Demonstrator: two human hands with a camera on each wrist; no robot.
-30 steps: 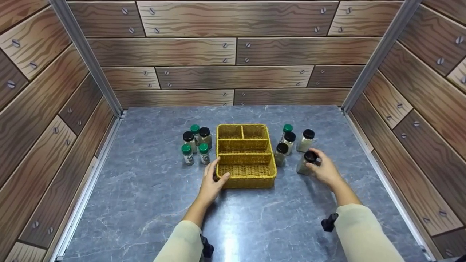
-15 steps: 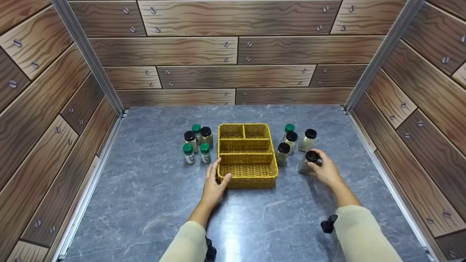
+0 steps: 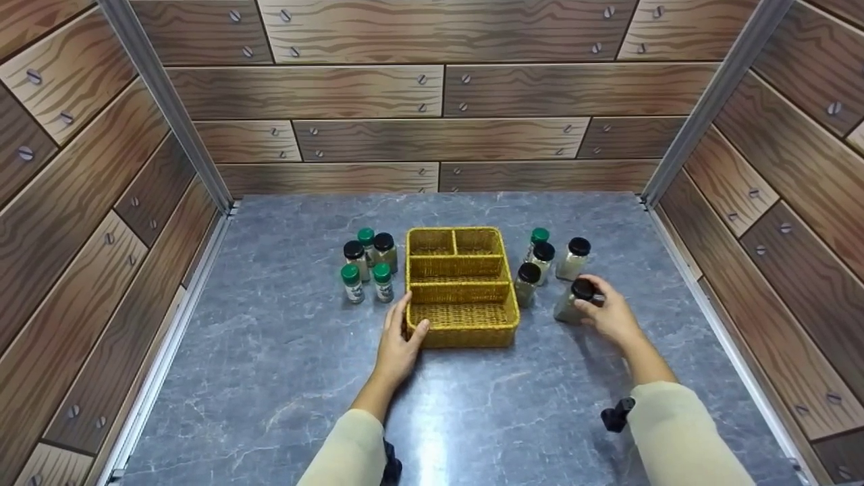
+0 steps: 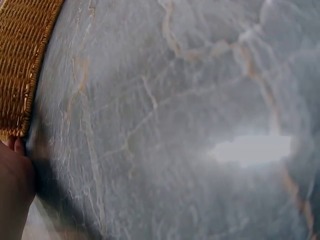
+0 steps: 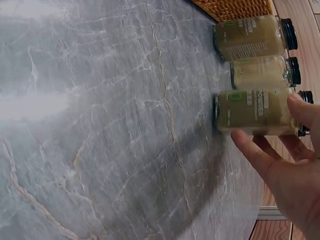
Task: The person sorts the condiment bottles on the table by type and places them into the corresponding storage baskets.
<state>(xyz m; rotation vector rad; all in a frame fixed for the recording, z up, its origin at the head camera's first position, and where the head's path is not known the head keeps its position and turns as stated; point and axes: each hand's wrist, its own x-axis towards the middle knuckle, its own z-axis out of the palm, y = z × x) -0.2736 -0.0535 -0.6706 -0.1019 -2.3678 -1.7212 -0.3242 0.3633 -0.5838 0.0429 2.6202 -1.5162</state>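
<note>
My left hand [image 3: 397, 347] holds the front left corner of a yellow woven divided basket [image 3: 466, 337], thumb at the front and fingers along its left side. In the left wrist view, only part of that hand [image 4: 15, 170] shows beside the wicker wall [image 4: 22, 65]. To the right of the basket, my right hand [image 3: 617, 322] grips an upright black-capped spice jar [image 3: 568, 308]. The right wrist view shows the thumb near the cap and fingers along the side of this jar [image 5: 255, 112], which contains greenish-brown powder.
Two black-capped jars [image 3: 524, 293] and a green-capped one stand close by the basket's right side. Another black-capped jar [image 3: 571, 265] is behind the gripped one. Several green- and black-capped jars [image 3: 354, 290] cluster left of the basket. Wood-patterned walls [image 3: 432, 94] enclose the marbled tabletop [image 3: 283, 351].
The head view has shifted slightly. Both hands keep their places on the basket corner and the jar, with no clear movement of either thing.
</note>
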